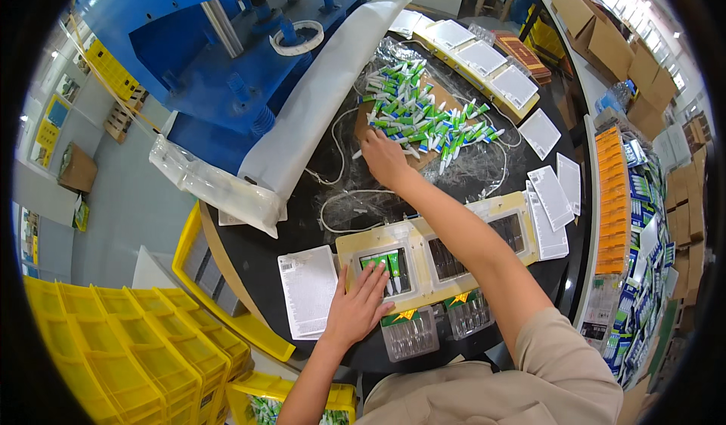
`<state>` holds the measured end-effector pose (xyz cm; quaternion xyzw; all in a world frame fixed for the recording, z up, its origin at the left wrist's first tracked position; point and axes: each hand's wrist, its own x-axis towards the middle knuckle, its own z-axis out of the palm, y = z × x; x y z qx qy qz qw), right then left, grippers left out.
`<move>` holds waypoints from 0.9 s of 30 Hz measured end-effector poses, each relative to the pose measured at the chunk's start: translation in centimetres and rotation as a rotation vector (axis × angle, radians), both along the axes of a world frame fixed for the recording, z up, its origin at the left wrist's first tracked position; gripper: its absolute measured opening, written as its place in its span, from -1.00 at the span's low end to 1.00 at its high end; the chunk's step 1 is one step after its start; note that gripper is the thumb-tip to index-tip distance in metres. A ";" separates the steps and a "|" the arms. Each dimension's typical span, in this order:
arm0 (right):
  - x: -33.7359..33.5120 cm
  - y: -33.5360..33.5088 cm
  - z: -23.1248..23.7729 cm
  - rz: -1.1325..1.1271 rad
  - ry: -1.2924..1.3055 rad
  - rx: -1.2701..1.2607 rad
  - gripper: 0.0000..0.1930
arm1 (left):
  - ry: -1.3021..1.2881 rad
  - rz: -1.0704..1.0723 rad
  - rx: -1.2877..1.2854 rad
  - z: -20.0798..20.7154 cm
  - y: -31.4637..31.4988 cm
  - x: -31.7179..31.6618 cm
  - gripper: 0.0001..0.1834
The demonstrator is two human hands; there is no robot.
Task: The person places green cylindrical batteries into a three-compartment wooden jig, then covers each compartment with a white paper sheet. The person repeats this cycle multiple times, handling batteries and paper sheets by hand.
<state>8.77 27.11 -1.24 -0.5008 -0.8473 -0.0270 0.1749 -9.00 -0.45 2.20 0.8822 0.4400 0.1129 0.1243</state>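
Note:
My left hand (355,308) lies over the left window of a pale yellow mould tray (416,234), fingers stretched out. Under and beside its fingertips, small green tubes with white caps (392,268) rest in that window. My right arm reaches across the tray. At the left edge of a heap of green, blue and white tubes (423,107), my right hand (382,159) has its fingers curled together. A white tip shows beside those fingers; what they hold is hidden. Clear plastic blister packs (410,338) with green headers jut from the tray's near side.
White backing cards (308,293) lie left of the tray, with more cards (550,198) at right. Another card-covered tray (480,58) stands at the far side. A blue press (227,69) looms at far left. Yellow crates (121,349) stand lower left; an orange crate (611,198) is at right.

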 end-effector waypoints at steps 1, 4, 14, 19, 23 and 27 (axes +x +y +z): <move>-0.2 0.8 -0.5 0.020 -0.032 0.028 -0.84 | -0.016 0.016 0.014 0.1 0.1 0.1 -0.30; 1.1 0.4 -0.3 0.043 -0.086 0.126 -0.86 | -0.063 -0.038 0.003 -0.1 0.0 0.7 -0.30; 8.2 -24.7 6.1 -0.195 0.835 -0.244 -0.86 | -0.042 -0.029 0.002 -1.9 -0.5 1.5 -0.35; 5.7 -29.1 2.6 0.005 0.583 -0.023 -0.77 | -0.043 -0.019 0.000 -1.9 -0.5 1.6 -0.36; 4.8 -28.7 1.2 0.041 0.442 0.092 -0.71 | -0.073 -0.012 -0.010 -1.9 -0.5 1.5 -0.37; 4.0 -28.3 0.9 -0.012 0.427 0.090 -0.70 | -0.067 -0.015 -0.001 -2.1 -0.5 1.5 -0.37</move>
